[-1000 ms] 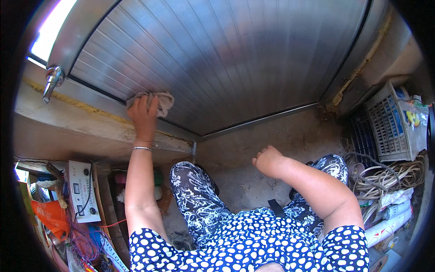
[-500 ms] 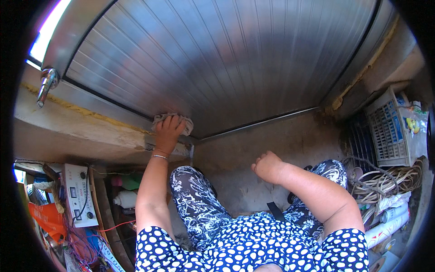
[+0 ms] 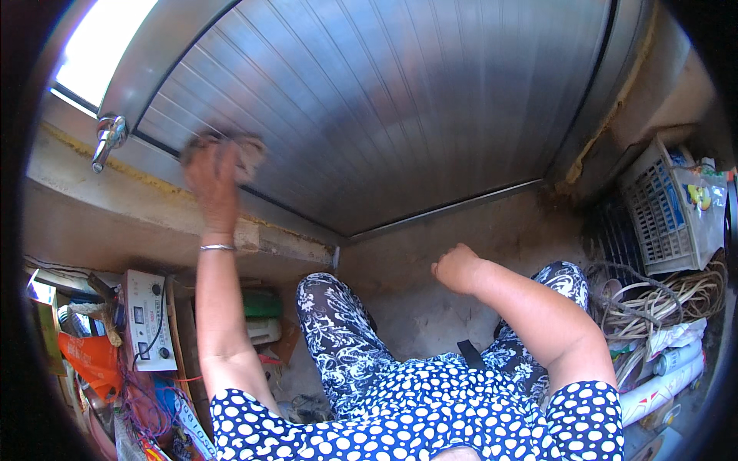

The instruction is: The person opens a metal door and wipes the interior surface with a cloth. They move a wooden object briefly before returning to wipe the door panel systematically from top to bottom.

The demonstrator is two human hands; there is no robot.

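A ribbed silver metal door (image 3: 400,100) with a black seal line fills the upper view. Against its left lower edge, a greyish-brown rag (image 3: 250,156) is pressed flat under my left hand (image 3: 210,180), whose fingers curl over it and are smeared by motion. A bracelet (image 3: 217,247) circles that wrist. Further left on the frame sits a chrome door handle (image 3: 110,138), apart from the hand. My right hand (image 3: 459,269) hangs in the air above my right knee, closed in a loose fist with nothing showing in it.
At left, a white control box (image 3: 147,323) stands among wires, an orange bag (image 3: 91,361) and a green container (image 3: 262,303). A white plastic crate (image 3: 653,211), coiled cable (image 3: 676,303) and white tubes (image 3: 653,396) crowd the right. Concrete wall (image 3: 77,192) runs beside the door.
My left hand has moved the rag up and left along the door's edge, toward the handle. The view has shifted slightly; my right hand stays a fist over the knee.
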